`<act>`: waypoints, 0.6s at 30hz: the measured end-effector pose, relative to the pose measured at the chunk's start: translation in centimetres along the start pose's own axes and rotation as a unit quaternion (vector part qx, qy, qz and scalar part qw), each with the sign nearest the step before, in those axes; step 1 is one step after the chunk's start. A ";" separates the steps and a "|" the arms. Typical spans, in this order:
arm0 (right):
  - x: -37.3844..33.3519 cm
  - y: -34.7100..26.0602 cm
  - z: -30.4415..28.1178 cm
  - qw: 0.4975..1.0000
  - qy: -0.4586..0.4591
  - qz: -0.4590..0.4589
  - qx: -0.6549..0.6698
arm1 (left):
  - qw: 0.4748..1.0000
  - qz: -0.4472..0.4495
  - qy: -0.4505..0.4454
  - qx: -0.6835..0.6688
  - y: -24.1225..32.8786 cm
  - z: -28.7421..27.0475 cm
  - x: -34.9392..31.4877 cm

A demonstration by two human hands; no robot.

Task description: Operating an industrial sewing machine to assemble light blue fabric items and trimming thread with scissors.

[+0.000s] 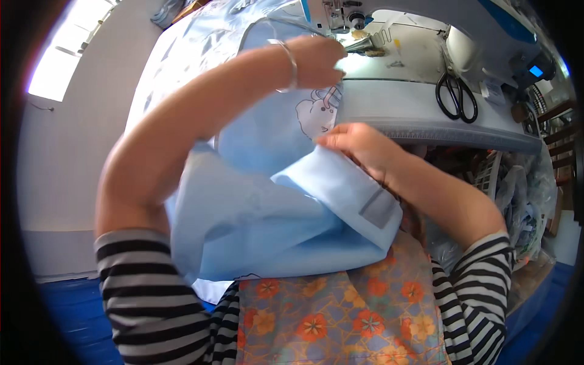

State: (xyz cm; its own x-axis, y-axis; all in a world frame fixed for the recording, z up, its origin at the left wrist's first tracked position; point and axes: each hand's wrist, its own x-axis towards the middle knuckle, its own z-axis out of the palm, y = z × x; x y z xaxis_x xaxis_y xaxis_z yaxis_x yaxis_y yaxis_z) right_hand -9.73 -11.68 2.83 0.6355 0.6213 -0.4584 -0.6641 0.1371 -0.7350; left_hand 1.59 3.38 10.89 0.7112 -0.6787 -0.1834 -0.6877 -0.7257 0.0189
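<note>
A person at a sewing machine [347,15] guides light blue fabric [274,207]. The left hand [316,61] presses it flat near the needle; the right hand [359,143] pinches a folded edge. Keeping the fold taut should help.

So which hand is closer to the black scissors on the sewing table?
Right. The right hand pinches the light blue fabric just below and left of the scissors; the left hand is farther left, by the sewing machine.
</note>
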 end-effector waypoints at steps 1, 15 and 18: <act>-0.1 0.2 0.4 0.992 0.017 0.041 -0.114 | 0.998 -0.034 -0.026 0.052 -0.3 1.9 0.7; -3.7 0.1 -3.6 0.994 0.037 0.061 -0.078 | 0.985 -0.062 0.158 -0.036 0.6 8.3 -0.8; -3.1 -0.8 -4.0 0.990 0.049 0.064 -0.113 | 0.986 -0.048 0.159 -0.030 0.1 7.5 -0.3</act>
State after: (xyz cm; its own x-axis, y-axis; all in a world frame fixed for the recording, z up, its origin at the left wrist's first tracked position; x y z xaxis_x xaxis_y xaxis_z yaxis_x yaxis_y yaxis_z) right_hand -9.60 -16.77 2.86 0.5949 0.5423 -0.5933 -0.6434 -0.1213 -0.7559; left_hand 0.19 4.31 3.56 0.7886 -0.6009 0.1306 -0.6122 -0.7870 0.0757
